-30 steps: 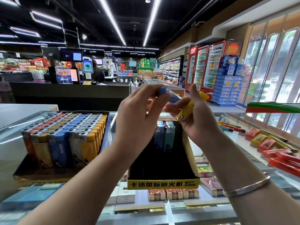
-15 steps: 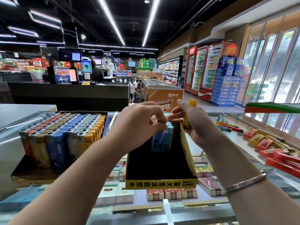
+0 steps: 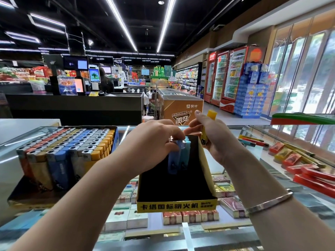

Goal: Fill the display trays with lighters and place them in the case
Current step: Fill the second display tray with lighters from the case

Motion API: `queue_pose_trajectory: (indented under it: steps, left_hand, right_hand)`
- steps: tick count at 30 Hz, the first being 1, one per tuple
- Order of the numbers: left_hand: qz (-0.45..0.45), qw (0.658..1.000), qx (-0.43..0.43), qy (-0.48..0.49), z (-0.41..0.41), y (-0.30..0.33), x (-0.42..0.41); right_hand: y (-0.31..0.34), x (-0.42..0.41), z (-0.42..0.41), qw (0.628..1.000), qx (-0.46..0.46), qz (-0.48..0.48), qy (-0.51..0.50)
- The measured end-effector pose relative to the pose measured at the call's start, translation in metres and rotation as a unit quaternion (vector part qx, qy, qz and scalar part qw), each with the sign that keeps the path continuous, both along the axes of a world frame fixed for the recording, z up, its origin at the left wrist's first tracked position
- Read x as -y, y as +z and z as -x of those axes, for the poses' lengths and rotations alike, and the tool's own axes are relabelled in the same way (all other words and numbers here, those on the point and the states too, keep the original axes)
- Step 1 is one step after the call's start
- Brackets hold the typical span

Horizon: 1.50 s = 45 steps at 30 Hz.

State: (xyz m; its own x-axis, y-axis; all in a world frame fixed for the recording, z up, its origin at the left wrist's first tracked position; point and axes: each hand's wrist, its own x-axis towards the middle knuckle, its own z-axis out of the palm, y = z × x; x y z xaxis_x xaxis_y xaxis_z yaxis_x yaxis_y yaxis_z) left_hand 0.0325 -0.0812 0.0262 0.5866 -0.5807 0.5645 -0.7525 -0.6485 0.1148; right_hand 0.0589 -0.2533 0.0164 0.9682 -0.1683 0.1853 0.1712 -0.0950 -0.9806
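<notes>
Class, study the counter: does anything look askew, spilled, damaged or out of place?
Nothing looks damaged or spilled. The black display tray is mostly unfilled, with only a few blue lighters at its back, and loose lighters lie flat on the glass counter to its right.

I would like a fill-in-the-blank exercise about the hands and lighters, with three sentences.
1. The right hand holds a ____ plastic lighter.
2. The left hand pinches a ____ plastic lighter.
3. The yellow-fronted black cardboard tray is mostly ____.

Missing words: yellow; blue; empty
</notes>
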Motion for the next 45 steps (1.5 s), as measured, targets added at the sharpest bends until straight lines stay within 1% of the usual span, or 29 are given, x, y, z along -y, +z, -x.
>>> queue_pose_trajectory:
  steps: [5,11,17,23,26,27,30,31,32,33,35,36,39,43,45]
  left_hand:
    - [-0.012,0.998,0.046,0.03,0.002,-0.001,0.001]
    - [-0.015,0.998,0.003,0.056,-0.006,0.002,-0.007]
    - [-0.054,0.998,0.034,0.016,-0.003,-0.001,-0.002]
    - [-0.062,0.998,0.021,0.007,-0.006,-0.005,0.001]
    - [-0.008,1.0,-0.021,0.001,-0.007,-0.007,0.0]
    - [0.012,1.0,-0.018,-0.003,-0.006,-0.008,0.0]
    - [0.063,0.997,0.041,-0.004,-0.003,-0.007,0.004]
    - [0.089,0.995,0.045,-0.01,-0.001,-0.007,0.005]
    - [0.127,0.991,0.03,-0.023,0.0,-0.007,0.007]
    - [0.178,0.983,-0.001,-0.042,0.002,-0.006,0.008]
    - [0.279,0.955,-0.067,-0.078,0.004,-0.005,0.011]
    - [0.311,0.943,-0.08,-0.087,0.004,-0.004,0.012]
    - [0.361,0.918,-0.114,-0.116,0.003,-0.002,0.011]
    - [0.441,0.87,-0.17,-0.141,-0.001,0.003,0.002]
    - [0.487,0.84,-0.19,-0.148,-0.004,0.007,-0.006]
  right_hand:
    - [0.0,0.0,-0.001,1.0,0.001,-0.009,0.0]
    - [0.0,0.0,-0.001,1.0,-0.003,-0.005,-0.002]
    - [0.0,0.0,-0.001,1.0,0.002,-0.008,0.005]
    - [0.0,0.0,0.001,1.0,0.01,0.007,-0.003]
    - [0.003,0.003,0.004,0.998,0.051,-0.023,-0.007]
    - [0.005,0.005,0.004,0.997,0.067,-0.046,0.001]
    - [0.011,0.003,0.007,0.988,0.102,-0.101,0.06]
    - [0.011,0.0,0.008,0.984,0.111,-0.111,0.085]
    - [0.011,-0.002,0.009,0.98,0.118,-0.113,0.109]
    - [0.01,-0.005,0.009,0.977,0.124,-0.105,0.135]
    - [0.008,-0.009,0.012,0.972,0.132,-0.065,0.183]
    - [0.008,-0.011,0.013,0.97,0.132,-0.049,0.198]
    - [0.006,-0.015,0.012,0.97,0.129,-0.043,0.202]
    - [0.007,-0.014,0.009,0.973,0.117,0.007,0.199]
    - [0.008,-0.014,0.009,0.978,0.111,0.005,0.175]
